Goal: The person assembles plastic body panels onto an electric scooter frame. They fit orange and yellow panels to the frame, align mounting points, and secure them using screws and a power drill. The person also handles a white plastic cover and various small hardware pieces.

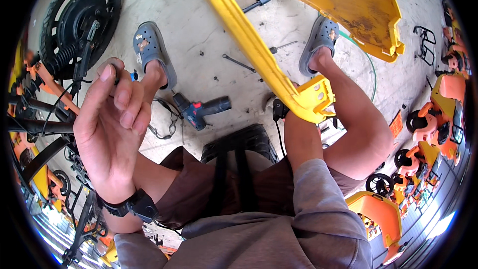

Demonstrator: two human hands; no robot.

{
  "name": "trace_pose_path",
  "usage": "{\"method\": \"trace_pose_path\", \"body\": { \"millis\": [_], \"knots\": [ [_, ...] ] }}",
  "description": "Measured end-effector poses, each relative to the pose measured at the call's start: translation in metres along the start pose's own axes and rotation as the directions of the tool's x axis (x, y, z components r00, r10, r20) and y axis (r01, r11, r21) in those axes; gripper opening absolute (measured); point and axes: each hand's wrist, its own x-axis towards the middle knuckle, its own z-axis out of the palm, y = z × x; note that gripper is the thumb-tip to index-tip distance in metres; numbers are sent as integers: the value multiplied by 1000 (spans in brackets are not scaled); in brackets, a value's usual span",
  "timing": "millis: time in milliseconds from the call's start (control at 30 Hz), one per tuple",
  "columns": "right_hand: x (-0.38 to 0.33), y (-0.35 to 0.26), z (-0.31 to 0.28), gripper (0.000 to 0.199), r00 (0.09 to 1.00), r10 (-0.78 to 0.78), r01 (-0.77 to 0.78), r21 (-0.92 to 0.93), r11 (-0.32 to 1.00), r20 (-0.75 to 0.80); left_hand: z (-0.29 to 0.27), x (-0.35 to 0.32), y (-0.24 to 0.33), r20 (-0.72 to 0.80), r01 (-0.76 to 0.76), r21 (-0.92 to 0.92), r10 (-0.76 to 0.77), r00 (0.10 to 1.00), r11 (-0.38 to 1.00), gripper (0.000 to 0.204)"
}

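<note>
My left hand is raised at the left, palm up. Its fingers are curled in toward the thumb, and a small dark piece shows between them, too little seen to name. A tiny blue spot shows just past the fingertips. On the right, my forearm reaches up behind the end of a long yellow plastic trim piece. That end, with holes in its bracket, hides my right hand, so its grip cannot be seen. A black device sits at each wrist.
A cordless drill lies on the concrete floor between my feet, near a wrench and scattered screws. A large yellow panel is at the upper right. A wheel with frame parts stands left. Orange and yellow vehicles line the right.
</note>
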Motion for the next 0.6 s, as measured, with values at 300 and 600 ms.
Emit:
{"method": "trace_pose_path", "body": {
  "millis": [300, 600],
  "knots": [
    [-10, 27, -18, 26, 1000, -21, 22, -87, 996, 4, 14, 10, -13, 39, 19, 164, -25, 999, 986, 24],
    [-77, -164, -10, 30, 779, -32, 594, -721, 357, 626, 30, 23, -10, 196, -126, 213, 84, 977, 969, 29]
  ]
}}
